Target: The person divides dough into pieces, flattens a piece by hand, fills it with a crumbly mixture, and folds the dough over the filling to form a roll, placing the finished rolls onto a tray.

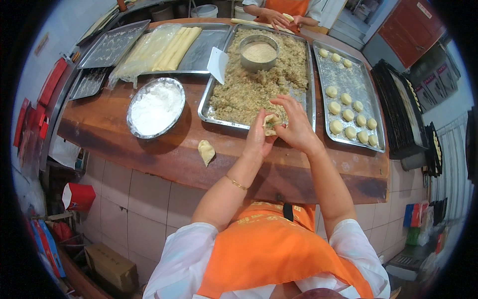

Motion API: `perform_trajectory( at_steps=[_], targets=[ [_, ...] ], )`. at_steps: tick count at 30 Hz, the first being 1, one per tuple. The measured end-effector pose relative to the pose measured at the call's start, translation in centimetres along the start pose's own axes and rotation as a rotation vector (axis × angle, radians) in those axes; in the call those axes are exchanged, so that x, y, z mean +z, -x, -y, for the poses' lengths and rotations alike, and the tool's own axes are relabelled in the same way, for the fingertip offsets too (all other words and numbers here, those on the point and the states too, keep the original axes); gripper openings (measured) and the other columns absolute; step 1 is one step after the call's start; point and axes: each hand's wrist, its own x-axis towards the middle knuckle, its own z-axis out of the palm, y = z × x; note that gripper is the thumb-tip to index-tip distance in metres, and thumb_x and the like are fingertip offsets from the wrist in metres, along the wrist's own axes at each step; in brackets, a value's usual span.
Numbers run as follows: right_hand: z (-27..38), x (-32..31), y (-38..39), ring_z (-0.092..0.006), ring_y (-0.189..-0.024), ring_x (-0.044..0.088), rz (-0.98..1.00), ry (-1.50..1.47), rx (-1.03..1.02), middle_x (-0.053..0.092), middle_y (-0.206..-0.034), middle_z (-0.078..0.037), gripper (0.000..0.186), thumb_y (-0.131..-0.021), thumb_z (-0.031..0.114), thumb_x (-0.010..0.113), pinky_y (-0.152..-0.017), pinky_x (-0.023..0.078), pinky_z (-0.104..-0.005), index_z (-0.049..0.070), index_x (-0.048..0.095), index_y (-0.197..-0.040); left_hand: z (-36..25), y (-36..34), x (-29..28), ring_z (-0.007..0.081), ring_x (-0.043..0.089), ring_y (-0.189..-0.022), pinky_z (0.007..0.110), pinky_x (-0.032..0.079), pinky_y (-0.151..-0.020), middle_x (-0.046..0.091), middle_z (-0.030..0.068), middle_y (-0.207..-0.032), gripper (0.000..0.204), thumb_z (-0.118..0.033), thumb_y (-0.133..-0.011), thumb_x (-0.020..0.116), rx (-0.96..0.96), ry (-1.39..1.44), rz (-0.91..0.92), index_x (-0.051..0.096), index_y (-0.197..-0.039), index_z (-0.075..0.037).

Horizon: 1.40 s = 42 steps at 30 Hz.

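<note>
Cupped in my left hand [259, 138] is a piece of pale dough [271, 119] with filling showing inside its raised rim. My right hand [297, 124] arches over it, the thumb touching the dough and the other fingers spread apart above. Both hands are at the near edge of a large metal tray of crumbly brown-green filling [239, 102]. A round metal tin [259, 65] with pale crumbs in it sits in that filling. A loose lump of dough [206, 152] lies on the table, left of my hands.
To the left are a bowl of white flour [156, 107], a white scraper [217, 65] and long dough strips [177, 49] partly under plastic. At right, a tray [332, 73] carries several round dough pieces. Across the wooden table [172, 164], a co-worker's hands [279, 19] handle dough.
</note>
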Motion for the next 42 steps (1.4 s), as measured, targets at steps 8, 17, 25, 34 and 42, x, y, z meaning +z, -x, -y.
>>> perform_trajectory(
  at_steps=[8, 17, 25, 34, 42],
  targets=[
    [1.3, -1.3, 0.0, -0.0363, -0.133, 0.046, 0.025, 0.171, -0.128, 0.054, -0.136, -0.015, 0.030, -0.075, 0.006, 0.072, -0.109, 0.038, -0.0484, 0.008, 0.066, -0.105, 0.0, -0.2, -0.8, 0.0183, 0.065, -0.098, 0.038, 0.057, -0.085, 0.064, 0.0058, -0.108, 0.037, -0.039, -0.110, 0.039, -0.042, 0.022, -0.045, 0.056, -0.118, -0.008],
    [0.4, -0.3, -0.2, -0.0297, -0.132, 0.050, 0.003, 0.340, -0.389, 0.061, -0.129, -0.009, 0.009, -0.076, 0.007, 0.069, -0.108, 0.039, -0.0463, 0.005, 0.068, -0.084, 0.7, -1.2, -1.7, 0.0225, 0.065, -0.109, 0.041, 0.057, -0.090, 0.063, 0.0096, -0.119, 0.041, -0.038, -0.109, 0.039, -0.064, 0.075, -0.073, 0.050, -0.132, -0.006],
    [0.5, -1.1, -0.4, -0.0284, -0.129, 0.053, 0.022, 0.275, -0.439, 0.061, -0.128, -0.007, 0.010, -0.075, 0.003, 0.074, -0.107, 0.040, -0.0443, 0.005, 0.066, -0.081, 0.1, -0.3, -0.4, 0.0221, 0.064, -0.105, 0.040, 0.057, -0.085, 0.061, 0.0095, -0.119, 0.040, -0.036, -0.109, 0.040, -0.091, 0.069, -0.148, 0.048, -0.135, -0.008],
    [-0.9, -1.0, -1.3, -0.0323, -0.130, 0.051, 0.140, 0.058, -0.218, 0.055, -0.135, -0.012, 0.040, -0.076, 0.007, 0.074, -0.106, 0.041, -0.0458, 0.008, 0.059, -0.113, 0.1, 0.0, -0.1, 0.0176, 0.066, -0.098, 0.036, 0.058, -0.079, 0.064, 0.0055, -0.112, 0.031, -0.034, -0.108, 0.045, -0.099, -0.052, -0.156, 0.056, -0.125, -0.010],
    [-4.2, 0.0, -1.5, -0.0204, -0.133, 0.047, 0.563, -0.779, 0.301, 0.051, -0.143, -0.008, 0.070, -0.083, 0.017, 0.071, -0.106, 0.045, -0.0381, 0.010, 0.044, -0.147, 0.7, 0.7, 1.1, 0.0154, 0.066, -0.087, 0.033, 0.057, -0.067, 0.066, 0.0035, -0.101, 0.028, -0.033, -0.107, 0.045, -0.117, -0.002, -0.176, 0.057, -0.118, -0.010]
  ],
)
